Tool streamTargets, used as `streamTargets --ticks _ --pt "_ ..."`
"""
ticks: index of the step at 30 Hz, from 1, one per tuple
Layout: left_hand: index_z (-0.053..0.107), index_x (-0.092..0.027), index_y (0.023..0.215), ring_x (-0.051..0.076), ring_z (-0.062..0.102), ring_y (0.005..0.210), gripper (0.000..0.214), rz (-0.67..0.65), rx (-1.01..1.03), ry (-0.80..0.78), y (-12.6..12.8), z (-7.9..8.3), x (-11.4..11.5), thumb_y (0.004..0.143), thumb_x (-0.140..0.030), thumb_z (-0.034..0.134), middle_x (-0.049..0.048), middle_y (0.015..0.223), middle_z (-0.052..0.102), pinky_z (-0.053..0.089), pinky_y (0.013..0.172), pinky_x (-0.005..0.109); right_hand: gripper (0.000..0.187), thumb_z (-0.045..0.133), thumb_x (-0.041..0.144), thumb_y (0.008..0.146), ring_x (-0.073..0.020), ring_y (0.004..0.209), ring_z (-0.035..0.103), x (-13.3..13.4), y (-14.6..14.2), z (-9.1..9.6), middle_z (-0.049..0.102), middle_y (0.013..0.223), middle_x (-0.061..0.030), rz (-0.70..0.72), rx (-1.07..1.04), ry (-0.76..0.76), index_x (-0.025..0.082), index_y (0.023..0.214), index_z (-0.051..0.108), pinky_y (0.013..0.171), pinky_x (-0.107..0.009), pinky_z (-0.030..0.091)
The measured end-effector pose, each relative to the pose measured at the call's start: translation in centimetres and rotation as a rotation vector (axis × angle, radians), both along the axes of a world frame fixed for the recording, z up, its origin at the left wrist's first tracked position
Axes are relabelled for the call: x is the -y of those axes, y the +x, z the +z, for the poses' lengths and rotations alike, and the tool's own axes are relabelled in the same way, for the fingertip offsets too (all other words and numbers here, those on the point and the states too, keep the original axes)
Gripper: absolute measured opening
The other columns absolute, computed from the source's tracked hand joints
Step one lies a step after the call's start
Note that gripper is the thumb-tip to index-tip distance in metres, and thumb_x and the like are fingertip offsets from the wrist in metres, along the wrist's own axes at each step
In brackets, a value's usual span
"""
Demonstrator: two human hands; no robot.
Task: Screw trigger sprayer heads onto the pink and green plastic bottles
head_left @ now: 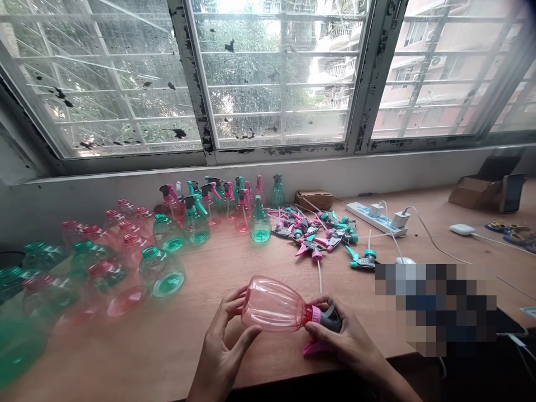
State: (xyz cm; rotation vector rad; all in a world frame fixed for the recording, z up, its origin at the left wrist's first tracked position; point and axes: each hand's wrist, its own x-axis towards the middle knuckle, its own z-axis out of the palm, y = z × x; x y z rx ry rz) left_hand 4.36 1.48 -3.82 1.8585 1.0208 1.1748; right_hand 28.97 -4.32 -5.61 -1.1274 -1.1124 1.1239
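Note:
A clear pink spray bottle point(274, 306) lies sideways in the air over the front of the table, between my two hands. My left hand point(228, 329) curls its fingers and thumb around the bottle's base. At the neck, my right hand point(335, 335) grips the pink collar of the black and pink trigger sprayer point(330, 318), which sits on the bottle's mouth. Part of the pink trigger shows below the right hand. How tightly the collar is screwed on I cannot tell.
Open pink and green bottles point(163, 276) crowd the left. Bottles with sprayers point(196, 223) stand along the wall. Loose trigger heads point(318, 231) are piled mid-table. A power strip point(377, 219) with chargers and cables lies right, near a cardboard box point(477, 192). A blurred patch covers the right front.

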Motion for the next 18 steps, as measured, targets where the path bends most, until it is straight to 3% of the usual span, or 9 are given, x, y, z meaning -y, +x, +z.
streamTargets --ticks 5,12,18 --pt "0.069 -0.026 0.113 0.031 0.049 0.136 0.028 0.001 0.017 -0.023 0.31 0.28 -0.03 0.087 -0.036 0.07 0.009 0.14 0.058 0.04 0.114 0.047 0.037 0.077 0.049 0.08 -0.0184 0.057 0.066 -0.06 0.18 -0.04 0.072 0.063 -0.0008 0.024 -0.001 -0.033 0.017 0.093 0.065 0.054 -0.026 0.049" --pt "0.065 -0.028 0.118 0.03 0.051 0.136 0.036 -0.053 -0.003 0.017 -0.07 0.11 0.11 0.084 -0.036 0.074 0.008 0.142 0.058 0.04 0.114 0.044 0.038 0.074 0.054 0.082 -0.0203 0.057 0.069 -0.05 0.35 -0.06 0.074 0.068 -0.0034 0.059 -0.071 -0.025 0.017 0.087 0.065 0.056 -0.029 0.051" --pt "0.067 -0.027 0.119 0.03 0.051 0.136 0.029 -0.041 0.054 -0.004 0.1 0.27 0.32 0.092 -0.037 0.064 0.0091 0.143 0.059 0.039 0.114 0.045 0.042 0.067 0.056 0.087 -0.0189 0.057 0.071 -0.04 0.21 0.3 0.077 0.07 -0.0067 0.094 -0.129 -0.073 0.016 0.078 0.065 0.057 -0.027 0.052"
